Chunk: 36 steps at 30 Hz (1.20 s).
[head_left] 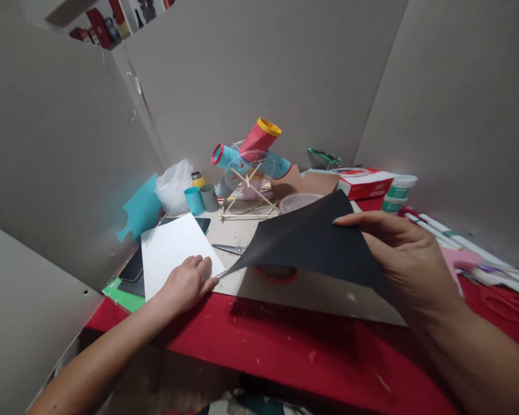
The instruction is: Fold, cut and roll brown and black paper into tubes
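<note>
My right hand (409, 262) pinches the right side of a black paper sheet (311, 239) and holds it lifted and curved above the grey cardboard (311, 291) on the red table (285, 351). My left hand (188, 282) rests on a white sheet (173, 248), fingers curled, touching the black sheet's left corner. A red ring shape (277, 275) shows under the black paper.
Scissors (229, 249) lie past the white sheet. Behind stand a paper-tube model on sticks (248, 167), small teal and grey cups (201, 199), a plastic lid (296, 202), paint pots (398, 193) and markers (441, 230). Grey cardboard walls surround the table.
</note>
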Each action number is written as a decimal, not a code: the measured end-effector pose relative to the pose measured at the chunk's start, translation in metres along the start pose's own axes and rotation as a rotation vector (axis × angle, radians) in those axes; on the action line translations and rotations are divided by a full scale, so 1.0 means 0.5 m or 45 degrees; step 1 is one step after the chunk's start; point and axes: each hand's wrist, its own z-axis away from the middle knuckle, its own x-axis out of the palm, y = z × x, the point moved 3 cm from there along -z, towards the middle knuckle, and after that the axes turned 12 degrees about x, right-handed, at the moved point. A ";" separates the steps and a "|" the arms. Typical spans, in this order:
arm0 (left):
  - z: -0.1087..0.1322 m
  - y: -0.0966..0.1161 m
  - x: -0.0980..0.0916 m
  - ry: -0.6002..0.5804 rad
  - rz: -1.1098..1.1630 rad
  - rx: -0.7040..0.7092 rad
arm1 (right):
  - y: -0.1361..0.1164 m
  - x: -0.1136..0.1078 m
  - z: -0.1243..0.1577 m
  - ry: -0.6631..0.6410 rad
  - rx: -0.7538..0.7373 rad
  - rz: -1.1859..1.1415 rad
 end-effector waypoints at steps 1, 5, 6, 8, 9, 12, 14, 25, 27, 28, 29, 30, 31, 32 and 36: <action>-0.002 -0.002 0.001 -0.028 -0.039 0.014 | 0.001 0.000 -0.001 -0.003 0.013 -0.030; -0.007 -0.013 0.002 -0.157 -0.162 0.072 | 0.005 0.002 -0.005 -0.009 0.044 -0.069; -0.009 -0.013 0.000 -0.170 -0.170 0.083 | 0.006 0.001 -0.006 -0.007 0.047 -0.069; -0.013 -0.011 -0.006 -0.195 -0.191 0.098 | 0.009 0.001 -0.006 -0.012 0.055 -0.075; -0.015 -0.008 -0.009 -0.217 -0.211 0.101 | 0.010 0.001 -0.006 -0.019 0.053 -0.081; -0.027 -0.002 -0.016 -0.304 -0.264 0.094 | 0.017 0.000 -0.006 -0.052 0.059 -0.085; -0.037 -0.001 -0.022 -0.358 -0.267 0.092 | 0.023 -0.001 -0.008 -0.066 0.075 -0.080; -0.110 0.004 -0.066 -0.606 -0.243 0.119 | 0.020 0.004 -0.022 -0.012 -0.009 -0.016; -0.115 0.006 -0.066 -0.612 -0.270 0.097 | 0.019 0.003 -0.023 -0.006 -0.011 0.000; -0.114 0.006 -0.065 -0.611 -0.280 0.092 | 0.020 0.002 -0.024 -0.004 -0.011 0.006; -0.111 0.008 -0.063 -0.611 -0.284 0.093 | 0.022 0.001 -0.026 -0.002 -0.008 0.010; -0.106 0.009 -0.062 -0.612 -0.283 0.100 | 0.023 0.000 -0.027 0.000 -0.004 0.012; -0.100 0.010 -0.060 -0.613 -0.278 0.109 | 0.025 0.000 -0.028 0.001 0.001 0.016; -0.092 0.011 -0.060 -0.614 -0.269 0.118 | 0.027 0.000 -0.029 0.000 0.004 0.025; -0.050 0.005 -0.063 -0.608 -0.200 0.147 | 0.029 0.004 -0.027 -0.011 0.024 0.077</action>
